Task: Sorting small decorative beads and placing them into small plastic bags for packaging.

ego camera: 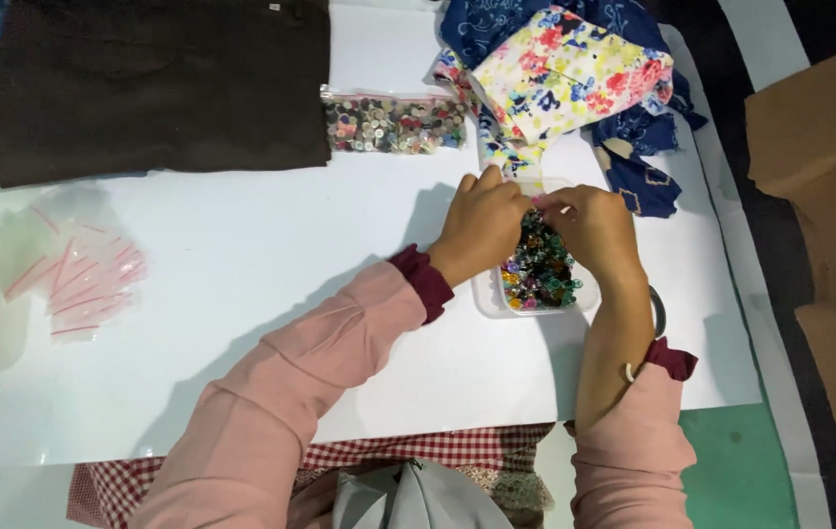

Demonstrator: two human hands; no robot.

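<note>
Your left hand (482, 227) and right hand (590, 225) meet fingertip to fingertip, pinched narrow; what they hold is too small to tell. Clear tub of coloured beads (536, 279) beneath, long axis running away from you

A white sheet (242, 245) is lying on the table. On it, near the right side, a tub (536, 294) of beads (539, 269) is sitting. The left hand (480, 230) and the right hand (590, 223) are meeting just above the tub, fingertips close together. Behind the tub, a bag of buttons (393, 124) is lying, and to the right of the bag, folded cloths (570, 69) are lying in a heap. A dark cloth (153, 83) is lying behind at the left. Small bags (75, 274) are lying far left of the hands. Boxes (830, 196) are standing at the right, off the sheet.
</note>
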